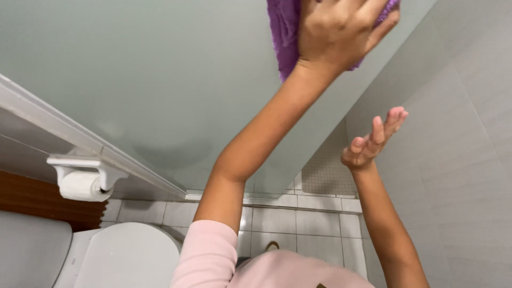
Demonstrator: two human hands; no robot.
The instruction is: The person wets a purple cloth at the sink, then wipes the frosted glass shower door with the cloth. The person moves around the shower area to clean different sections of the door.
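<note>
My left hand (336, 32) is raised at the top of the view and presses a purple fluffy cloth (285, 37) flat against a frosted glass panel (160, 80). The cloth hangs out below and left of the palm. My right hand (373, 140) is lower and further right, with its fingers stretched out and nothing in it. It hovers by the glass panel's right edge, near the grey tiled wall (458, 149); I cannot tell whether it touches either. Both forearms are bare, and a pink sleeve (208, 256) covers my left upper arm.
A white toilet (122, 256) stands at the lower left. Above it, a white holder with a paper roll (82, 184) hangs beside a wooden panel (32, 200). White floor tiles (298, 218) lie below the glass, with a textured shower floor (325, 173) behind.
</note>
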